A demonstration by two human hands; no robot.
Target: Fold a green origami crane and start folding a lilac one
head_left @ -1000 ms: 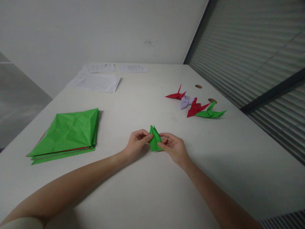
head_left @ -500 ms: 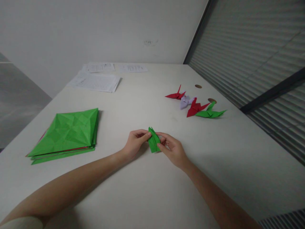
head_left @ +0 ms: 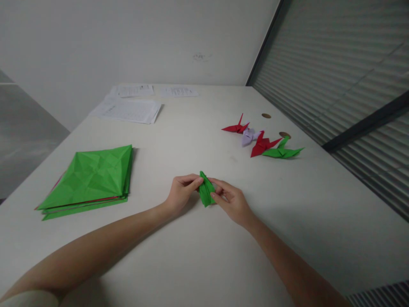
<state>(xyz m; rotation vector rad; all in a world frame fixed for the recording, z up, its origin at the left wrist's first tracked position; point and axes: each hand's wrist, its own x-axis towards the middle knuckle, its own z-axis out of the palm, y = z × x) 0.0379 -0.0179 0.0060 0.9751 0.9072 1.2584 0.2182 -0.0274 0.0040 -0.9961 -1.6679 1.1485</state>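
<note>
A small piece of folded green origami paper (head_left: 206,192) is held between my two hands, just above the white table. My left hand (head_left: 182,191) pinches its upper left edge, thumb in front and fingers behind. On the other side, my right hand (head_left: 232,202) grips the right edge between thumb and fingers. Several narrow layers show along the paper, running from its pointed top down to the lower end. The fingers behind it are partly hidden.
Left on the table (head_left: 153,273) lies a stack of creased paper sheets (head_left: 96,175), green on top. Folded paper cranes, including a red one (head_left: 235,128), a lilac one (head_left: 248,137) and a green one (head_left: 283,152), sit at right. Printed papers (head_left: 131,111) lie farther back, and window blinds (head_left: 345,64) border the right.
The green paper's lower end has shifted slightly down and looks more pointed than before. Both hands keep their pinch and have hardly moved.
</note>
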